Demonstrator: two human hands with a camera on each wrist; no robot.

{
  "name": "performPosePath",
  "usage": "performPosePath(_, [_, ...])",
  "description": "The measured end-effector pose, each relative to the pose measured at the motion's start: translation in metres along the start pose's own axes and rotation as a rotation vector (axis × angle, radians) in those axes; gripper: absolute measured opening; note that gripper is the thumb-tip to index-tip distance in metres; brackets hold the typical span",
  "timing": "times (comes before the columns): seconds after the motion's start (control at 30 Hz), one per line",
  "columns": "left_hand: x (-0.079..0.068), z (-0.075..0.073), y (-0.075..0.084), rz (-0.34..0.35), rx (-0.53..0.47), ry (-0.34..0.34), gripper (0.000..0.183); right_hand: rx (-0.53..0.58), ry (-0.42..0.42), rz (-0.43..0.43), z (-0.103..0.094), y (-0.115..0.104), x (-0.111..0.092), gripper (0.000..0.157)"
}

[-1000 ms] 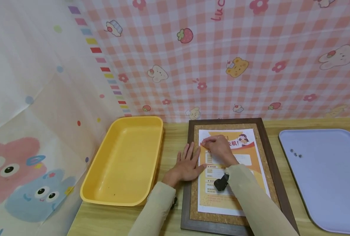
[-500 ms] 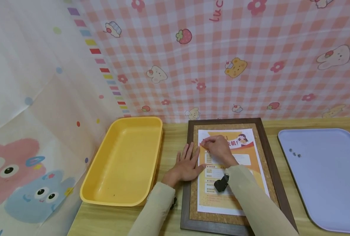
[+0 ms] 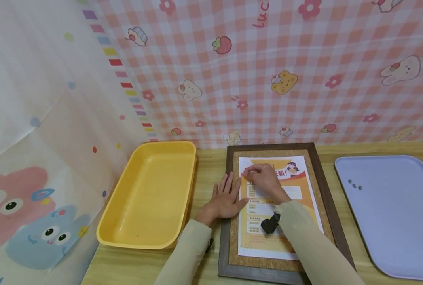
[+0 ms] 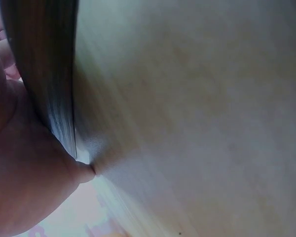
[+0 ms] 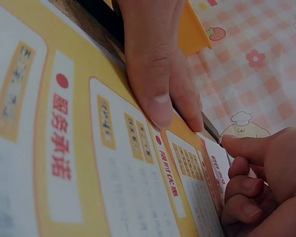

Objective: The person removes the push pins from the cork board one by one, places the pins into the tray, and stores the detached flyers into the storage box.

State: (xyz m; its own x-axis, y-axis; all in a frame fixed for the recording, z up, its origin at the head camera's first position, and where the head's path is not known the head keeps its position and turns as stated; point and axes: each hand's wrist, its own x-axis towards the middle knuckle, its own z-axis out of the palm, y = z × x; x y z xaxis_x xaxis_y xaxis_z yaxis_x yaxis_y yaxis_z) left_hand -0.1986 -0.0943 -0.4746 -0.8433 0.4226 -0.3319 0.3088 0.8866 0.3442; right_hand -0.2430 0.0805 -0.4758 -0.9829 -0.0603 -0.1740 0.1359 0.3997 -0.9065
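Observation:
A printed poster (image 3: pixel 279 245) lies on a corkboard (image 3: pixel 247 261) with a dark wooden frame. My left hand (image 3: pixel 222 202) rests with spread fingers across the board's left frame and the poster's left edge; its thumb lies on the paper in the right wrist view. With thumb and index finger together, my right hand (image 3: pixel 266 180) pinches at the poster's upper left, its other fingers curled in the right wrist view. A small pin seems to be between those fingertips, mostly hidden by them. Three small shiny pieces (image 3: pixel 354 185) like pins lie on the lilac tray (image 3: pixel 393 221).
A yellow plastic bin (image 3: pixel 147 194) stands left of the board on the wooden table (image 3: pixel 126 263). Behind the table hangs a pink checked cloth (image 3: pixel 254 59). A pale cloth with cartoon figures (image 3: pixel 51 233) hangs along the left side.
Both hands stay in nearly the same place. My right wrist and sleeve have shifted slightly to the right and turned a little, the fingertips still at the poster's upper left.

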Motion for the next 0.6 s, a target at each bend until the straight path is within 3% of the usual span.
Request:
performPosePath(0.23, [0.003, 0.003, -0.002, -0.010, 0.000, -0.012, 0.075, -0.006, -0.005, -0.016, -0.003, 0.000, -0.003, 0.018])
performPosePath(0.6, [0.010, 0.009, -0.008, -0.014, -0.018, -0.011, 0.078, 0.017, -0.009, 0.031, -0.009, -0.001, -0.010, 0.020])
